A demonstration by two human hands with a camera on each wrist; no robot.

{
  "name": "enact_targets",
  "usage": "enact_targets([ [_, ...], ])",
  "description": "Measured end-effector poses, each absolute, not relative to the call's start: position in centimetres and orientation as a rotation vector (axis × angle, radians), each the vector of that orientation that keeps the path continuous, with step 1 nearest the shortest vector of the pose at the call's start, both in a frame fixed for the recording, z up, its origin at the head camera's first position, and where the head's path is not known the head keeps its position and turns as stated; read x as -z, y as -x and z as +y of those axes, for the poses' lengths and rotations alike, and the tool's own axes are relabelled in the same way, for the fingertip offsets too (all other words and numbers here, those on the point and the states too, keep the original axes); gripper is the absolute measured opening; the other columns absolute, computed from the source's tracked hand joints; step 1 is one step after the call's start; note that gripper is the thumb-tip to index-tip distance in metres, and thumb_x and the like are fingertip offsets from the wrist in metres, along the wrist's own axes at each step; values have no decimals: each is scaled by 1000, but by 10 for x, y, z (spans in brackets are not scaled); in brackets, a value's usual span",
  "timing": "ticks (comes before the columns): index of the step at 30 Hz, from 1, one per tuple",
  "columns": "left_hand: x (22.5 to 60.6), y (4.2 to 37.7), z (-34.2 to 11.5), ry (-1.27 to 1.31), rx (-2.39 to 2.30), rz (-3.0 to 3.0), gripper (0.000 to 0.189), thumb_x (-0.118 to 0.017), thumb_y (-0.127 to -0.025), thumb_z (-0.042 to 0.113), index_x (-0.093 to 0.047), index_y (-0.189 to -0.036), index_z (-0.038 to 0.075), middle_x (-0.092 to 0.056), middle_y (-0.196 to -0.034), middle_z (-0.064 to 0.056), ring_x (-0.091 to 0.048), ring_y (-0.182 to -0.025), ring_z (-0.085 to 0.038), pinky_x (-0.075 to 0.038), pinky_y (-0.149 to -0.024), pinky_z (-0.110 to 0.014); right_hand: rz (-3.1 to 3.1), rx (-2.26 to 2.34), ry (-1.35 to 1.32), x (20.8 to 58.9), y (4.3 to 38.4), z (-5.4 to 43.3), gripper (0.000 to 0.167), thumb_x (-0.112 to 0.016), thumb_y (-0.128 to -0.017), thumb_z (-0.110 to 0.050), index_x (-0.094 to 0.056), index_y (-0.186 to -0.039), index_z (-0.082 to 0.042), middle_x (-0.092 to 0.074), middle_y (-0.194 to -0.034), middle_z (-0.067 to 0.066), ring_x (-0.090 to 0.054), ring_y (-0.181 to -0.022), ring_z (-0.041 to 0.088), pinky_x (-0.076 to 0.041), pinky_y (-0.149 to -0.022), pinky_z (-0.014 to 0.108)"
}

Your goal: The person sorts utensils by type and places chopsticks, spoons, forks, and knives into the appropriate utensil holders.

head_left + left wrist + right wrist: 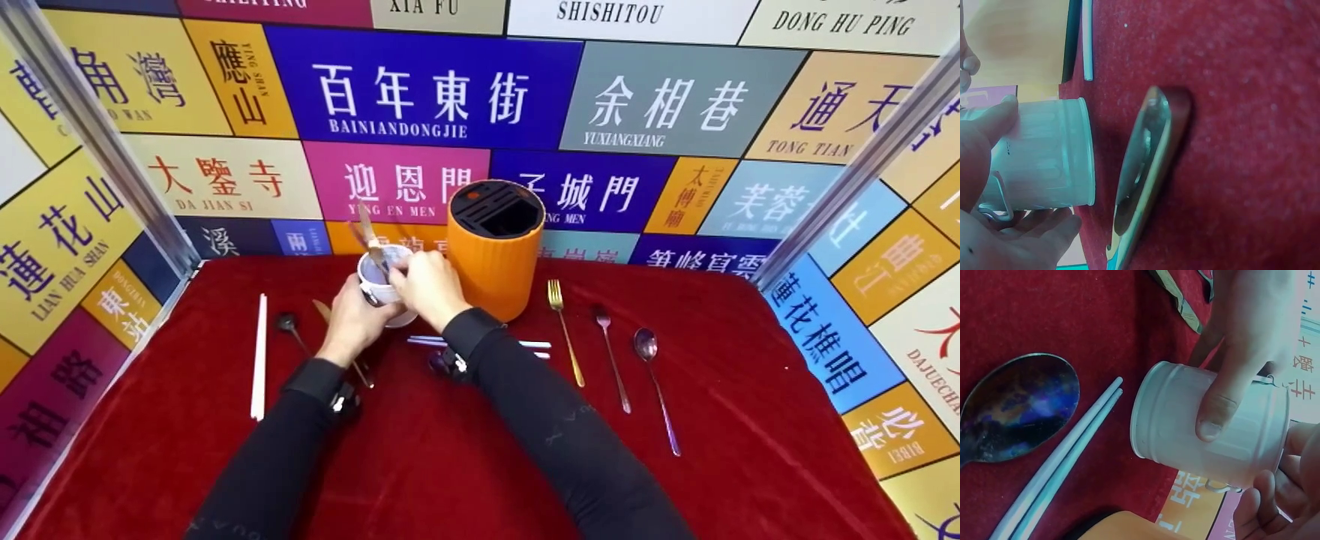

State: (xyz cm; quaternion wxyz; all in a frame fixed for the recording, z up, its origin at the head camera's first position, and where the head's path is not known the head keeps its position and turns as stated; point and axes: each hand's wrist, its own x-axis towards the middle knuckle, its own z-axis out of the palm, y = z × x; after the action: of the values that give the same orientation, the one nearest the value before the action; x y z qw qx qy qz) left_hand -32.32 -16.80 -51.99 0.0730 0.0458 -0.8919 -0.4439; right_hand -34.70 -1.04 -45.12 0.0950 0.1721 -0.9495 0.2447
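Observation:
My left hand (358,319) grips a small white metal pail (1168,419) around its side, thumb across the wall, and tilts it above the red cloth. A wire loop handle (1002,199) shows on the pail. At the pail's mouth, my right hand (431,289) has curled fingers pinching blurred cutlery (369,232), which sticks up out of the pail; its exact kind is unclear. Under my left hand lies a gold knife (322,309), whose shiny handle (1143,163) is close in the left wrist view. Beneath my right wrist are a dark iridescent spoon (1024,408) and pale chopsticks (1061,458).
An orange cutlery holder (491,274) with a black slotted top stands just right of the pail. Farther right lie a gold fork (556,296), a coppery fork (604,322) and a spoon (646,345). White chopsticks (259,356) and a dark spoon (287,322) lie at left.

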Motion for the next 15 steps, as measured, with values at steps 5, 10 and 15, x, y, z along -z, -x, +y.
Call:
enact_targets([
  [5, 520, 323, -168, -140, 1291, -2696, 89, -92, -83, 39, -52, -151, -3, -67, -143, -23, -64, -135, -41, -51, -119, -53, -2787, -783, -548, 456, 346, -7, 21, -68, -105, -30, -88, -105, -22, -85, -109, 7, -79, -99, 30, -62, -86, 45],
  [10, 520, 324, -168, -156, 1285, -2707, 91, -92, -83, 40, -51, -151, -3, -68, -141, -25, -65, -134, -42, -53, -117, -54, -2726, -871, -611, 459, 344, -4, 21, -67, -104, -25, -85, -95, -21, -83, -99, 1, -77, -92, 25, -60, -81, 41],
  [15, 521, 324, -169, -147, 1275, -2696, 91, -92, -83, 42, -52, -152, -1, -68, -142, -23, -65, -135, -42, -52, -118, -53, -2640, -941, -677, 456, 341, -1, 20, -67, -103, -23, -81, -89, -19, -79, -91, -1, -72, -85, 21, -57, -77, 37],
])
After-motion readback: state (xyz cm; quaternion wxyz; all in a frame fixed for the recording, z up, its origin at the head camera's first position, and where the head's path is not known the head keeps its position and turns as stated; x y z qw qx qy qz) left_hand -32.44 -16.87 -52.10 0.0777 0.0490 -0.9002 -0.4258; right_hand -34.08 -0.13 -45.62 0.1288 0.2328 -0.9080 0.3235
